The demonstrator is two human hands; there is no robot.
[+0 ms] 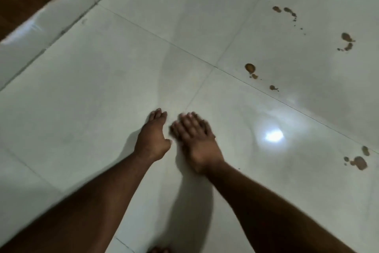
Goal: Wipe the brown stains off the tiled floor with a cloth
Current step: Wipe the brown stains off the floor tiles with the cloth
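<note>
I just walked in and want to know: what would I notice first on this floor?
Probably the brown stains dotted in clumps across the pale tiled floor on the right side. Then the two bare hands held out in the middle, left hand and right hand, both holding nothing. A bright light glare shines just right of them.

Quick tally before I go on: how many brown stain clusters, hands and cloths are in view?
Brown stain clusters: 4, at top right, right, centre right and lower right
Hands: 2, left hand and right hand, both empty
Cloths: 0 in view
Total: 6
</note>
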